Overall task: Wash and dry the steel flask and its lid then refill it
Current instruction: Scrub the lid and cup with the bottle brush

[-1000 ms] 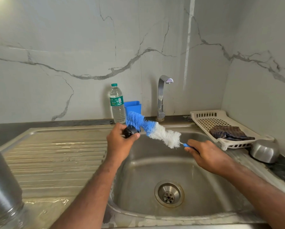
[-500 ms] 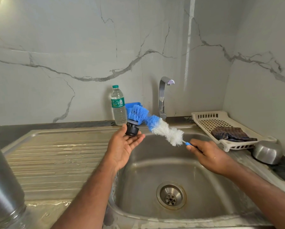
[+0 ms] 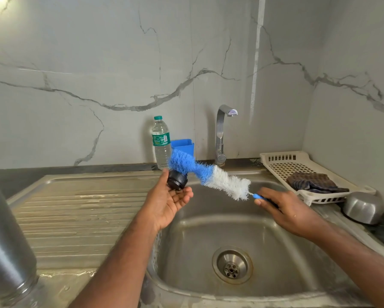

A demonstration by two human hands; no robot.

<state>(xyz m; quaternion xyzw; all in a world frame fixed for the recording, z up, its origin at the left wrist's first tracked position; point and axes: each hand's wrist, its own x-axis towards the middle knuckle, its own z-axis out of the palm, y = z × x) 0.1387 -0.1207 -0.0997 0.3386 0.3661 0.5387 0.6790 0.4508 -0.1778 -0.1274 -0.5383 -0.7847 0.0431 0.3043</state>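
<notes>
My left hand (image 3: 167, 204) is turned palm up over the sink's left rim and pinches the small black flask lid (image 3: 176, 180) between thumb and fingertips. My right hand (image 3: 284, 210) grips the blue handle of a bottle brush (image 3: 211, 174). The brush's white bristles sit near that hand, and its blue tip bends against the top of the lid. The steel flask (image 3: 7, 245) stands on the wet drainboard at the far lower left, close to the camera and partly cut off by the frame.
Below the hands lies the steel sink basin (image 3: 282, 238) with its drain (image 3: 232, 265). At the back stand a water bottle (image 3: 161, 143), a blue container (image 3: 184, 146) and the tap (image 3: 222, 134). A white tray (image 3: 282, 165) holding a dark cloth (image 3: 313, 181) and an upturned steel bowl (image 3: 362, 206) sit on the right.
My left hand has turned palm up and loosened from a full grip to a pinch on the lid. The brush tip has shifted onto the lid's top.
</notes>
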